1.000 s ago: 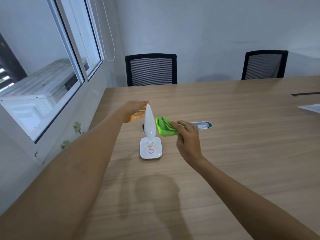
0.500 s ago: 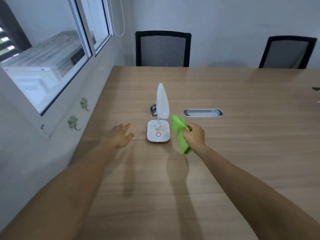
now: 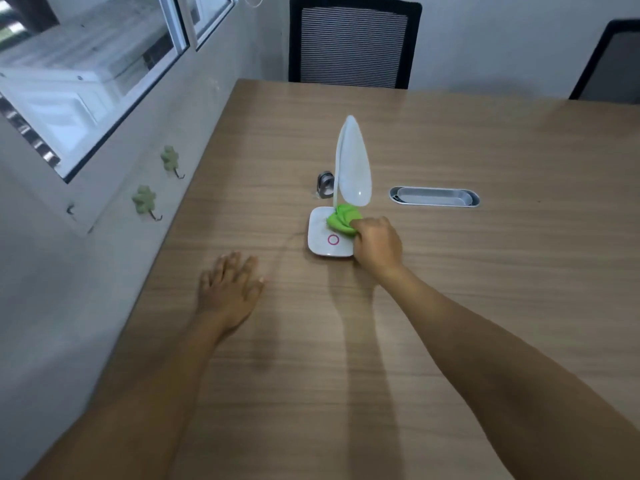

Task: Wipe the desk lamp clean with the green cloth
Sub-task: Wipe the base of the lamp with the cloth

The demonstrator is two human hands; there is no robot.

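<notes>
Desk lamp (image 3: 352,168): white, standing on the wooden table (image 3: 485,271) near its left edge; I see the leaf-shaped head upright above a square base (image 3: 320,237) marked with a pink ring.
Green cloth (image 3: 341,220): bunched, pressed onto the back right part of the base, just under the lamp head's lower tip.
Right hand (image 3: 377,245): my fingers are closed round the cloth, knuckles up, covering the base's right front corner.
Left hand (image 3: 230,289): flat on the table, palm down, fingers spread loosely, apart from the lamp to its front left; it holds nothing.
Metal clip (image 3: 325,183): small grey piece just behind the base on the left, partly hidden by the lamp's stem.
Cable tray (image 3: 434,196): oval metal insert set in the tabletop, right of the lamp, apart from it.
Chairs (image 3: 353,43): one black mesh-backed chair at the far edge, a second cut off at the top right.
Wall hooks (image 3: 143,200): two green clover-shaped hooks on the wall under the window (image 3: 86,81), left of the table.
</notes>
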